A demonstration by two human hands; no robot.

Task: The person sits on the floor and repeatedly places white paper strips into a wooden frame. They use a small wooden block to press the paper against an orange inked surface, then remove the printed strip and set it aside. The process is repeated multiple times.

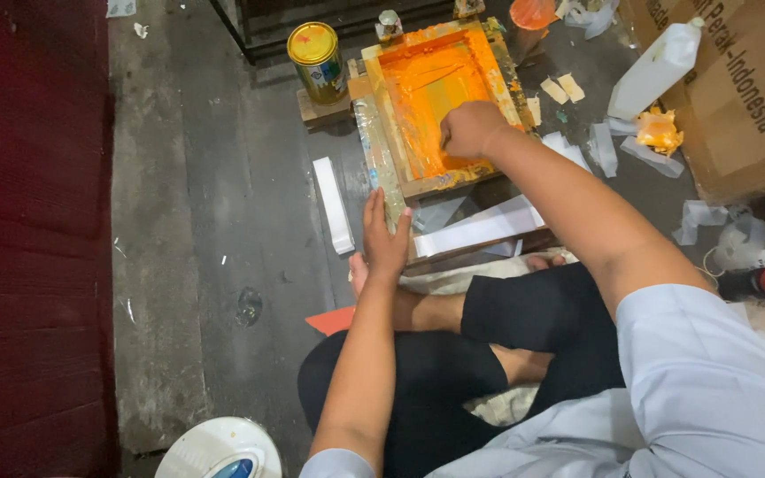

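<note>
A wooden printing frame [381, 150] lies on the floor in front of me, its mesh covered in orange ink [427, 84]. My right hand [471, 128] is closed in a fist over the near part of the inked mesh; whatever it grips is hidden under the fingers. My left hand [384, 239] rests flat on the frame's near left corner, fingers pressed on the wood. I sit cross-legged behind the frame in black trousers [533, 310].
A yellow-lidded tin can [316, 60] stands left of the frame. A white strip [333, 204] and white paper [480, 228] lie near it. A white plastic bottle [657, 66], cardboard box [737, 97], red-capped bottle [763, 283] at right. Dark red wall [28, 221] at left.
</note>
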